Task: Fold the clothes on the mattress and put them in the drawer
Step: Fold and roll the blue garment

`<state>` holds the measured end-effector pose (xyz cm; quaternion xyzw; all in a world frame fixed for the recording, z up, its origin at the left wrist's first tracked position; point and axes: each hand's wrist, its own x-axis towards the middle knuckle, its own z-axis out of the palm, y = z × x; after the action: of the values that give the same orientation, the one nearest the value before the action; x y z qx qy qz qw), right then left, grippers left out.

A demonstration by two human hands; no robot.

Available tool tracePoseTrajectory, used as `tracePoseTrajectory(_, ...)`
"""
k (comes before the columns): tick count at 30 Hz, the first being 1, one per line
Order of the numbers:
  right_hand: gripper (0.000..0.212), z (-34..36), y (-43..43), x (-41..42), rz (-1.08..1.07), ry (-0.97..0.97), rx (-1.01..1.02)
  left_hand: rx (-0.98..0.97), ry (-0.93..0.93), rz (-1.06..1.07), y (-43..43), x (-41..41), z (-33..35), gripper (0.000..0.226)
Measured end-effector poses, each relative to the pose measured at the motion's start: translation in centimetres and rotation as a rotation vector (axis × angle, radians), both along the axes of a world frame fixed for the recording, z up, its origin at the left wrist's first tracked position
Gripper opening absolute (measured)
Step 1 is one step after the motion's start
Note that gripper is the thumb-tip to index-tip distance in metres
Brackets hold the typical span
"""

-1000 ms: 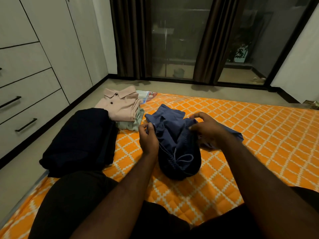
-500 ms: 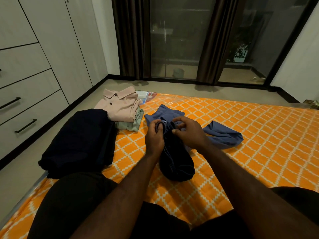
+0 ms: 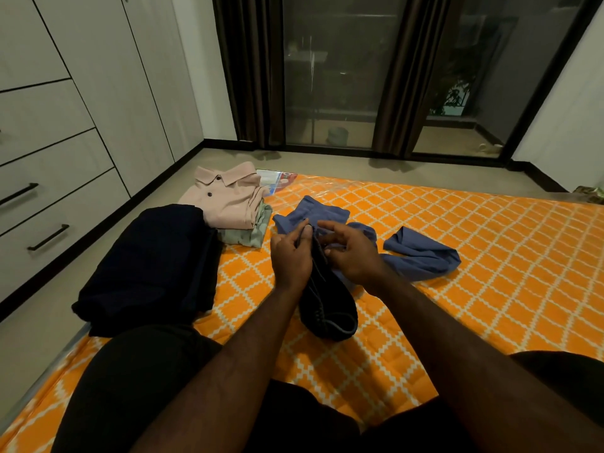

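Blue garment [image 3: 421, 256] lies bunched on the mattress [image 3: 490, 289], toward its left edge. The left hand [image 3: 291, 256] pinches its top hem; the right hand [image 3: 353, 253] curls against it, grip unclear. Folding is underway, and next it likely needs spreading flat. Farther along, a black pile [image 3: 150, 266] and a pink shirt [image 3: 225, 201] sit folded.

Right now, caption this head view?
Left hand and right hand hold a blue garment on an orange mattress near a pink shirt.

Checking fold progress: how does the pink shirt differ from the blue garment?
The pink shirt is folded flat; the blue garment is rumpled. The pink shirt lies untouched atop a green garment; the left hand grips the blue garment. Neither is in a drawer.
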<state>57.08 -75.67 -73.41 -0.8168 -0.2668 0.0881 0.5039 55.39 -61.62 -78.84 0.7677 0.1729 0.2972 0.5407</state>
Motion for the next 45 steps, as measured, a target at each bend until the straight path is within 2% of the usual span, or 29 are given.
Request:
tracePoseTrajectory(4, 0.060, -0.3, 0.1, 0.0, -0.012, -0.034, 0.013, -0.078, -0.002, -0.089, -0.1, -0.6, 0.4, 0.051)
tracePoseTrajectory(5, 0.061, -0.5, 0.0, 0.1, -0.013, -0.028, 0.032, -0.079, -0.001, -0.109, -0.1, -0.7, 0.5, 0.048)
tracePoseTrajectory(7, 0.066, -0.8, -0.3, 0.4, 0.004, 0.051, 0.101, -0.076, -0.027, -0.168, -0.1, -1.2, 0.9, 0.036)
tracePoseTrajectory(11, 0.079, -0.9, -1.1, 1.3, 0.077, 0.225, 0.235, -0.047, -0.007, -0.177, 0.6, -1.1, 0.9, 0.036)
tracePoseTrajectory(12, 0.077, -0.7, -1.3, 1.6, 0.053, 0.162, 0.202, -0.015, -0.001, -0.178, 0.8, -1.1, 1.0, 0.037)
tracePoseTrajectory(15, 0.069, -0.3, -1.2, 2.7, -0.078, -0.280, -0.127, 0.107, 0.002, -0.256, 1.0, -1.1, 1.7, 0.039)
tracePoseTrajectory(17, 0.069, -0.5, -1.2, 3.2, -0.049, -0.460, -0.279, 0.237, -0.045, -0.335, 0.6, -1.3, 2.2, 0.035)
tracePoseTrajectory(19, 0.058, -0.7, -1.4, 3.4, 0.047, -0.496, -0.275, 0.309, -0.098, -0.404, 0.5, -1.4, 2.3, 0.033)
tracePoseTrajectory(21, 0.044, -0.7, -1.7, 3.3, 0.073, -0.442, -0.221, 0.270, -0.121, -0.434, 0.7, -1.6, 2.9, 0.032)
tracePoseTrajectory(24, 0.031, -0.4, -1.8, 3.2, -0.091, -0.437, -0.204, 0.269, -0.110, -0.450, 1.5, -2.1, 5.0, 0.037)
tracePoseTrajectory(26, 0.012, -0.3, -1.8, 3.6, -0.222, -0.411, -0.160, 0.307, -0.012, -0.475, 2.7, -2.4, 6.5, 0.049)
tracePoseTrajectory(27, 0.010, -0.1, -1.9, 3.7, -0.290, -0.400, -0.122, 0.322, 0.063, -0.490, 3.7, -2.4, 6.9, 0.057)
tracePoseTrajectory(29, 0.018, 0.1, -2.2, 4.0, -0.423, -0.372, -0.039, 0.252, 0.201, -0.526, 5.7, -2.5, 6.7, 0.072)
tracePoseTrajectory(30, 0.020, 0.3, -2.3, 4.2, -0.476, -0.352, 0.012, 0.148, 0.211, -0.558, 6.5, -2.7, 6.3, 0.076)
tracePoseTrajectory(34, 0.024, 1.2, -2.6, 4.3, -0.542, -0.256, 0.234, -0.270, 0.028, -0.599, 6.1, -3.5, 4.9, 0.076)
tracePoseTrajectory(36, 0.022, 1.3, -2.8, 4.5, -0.526, -0.166, 0.341, -0.324, -0.010, -0.516, 5.1, -3.0, 4.4, 0.068)
tracePoseTrajectory(38, 0.022, 1.4, -3.2, 4.8, -0.453, -0.084, 0.411, -0.309, -0.027, -0.399, 4.5, -2.1, 4.0, 0.046)
tracePoseTrajectory(40, 0.026, 2.4, -3.5, 5.4, -0.378, -0.017, 0.394, -0.306, -0.029, -0.284, 4.5, -1.2, 4.7, 0.027)
tracePoseTrajectory(42, 0.029, 4.5, -4.0, 5.8, -0.291, 0.059, 0.366, -0.275, -0.050, -0.204, 5.0, -0.5, 6.7, 0.018)
tracePoseTrajectory(45, 0.053, 9.1, -4.6, 6.5, -0.165, -0.053, 0.222, -0.158, -0.089, -0.134, 6.1, 1.0, 11.6, 0.013)
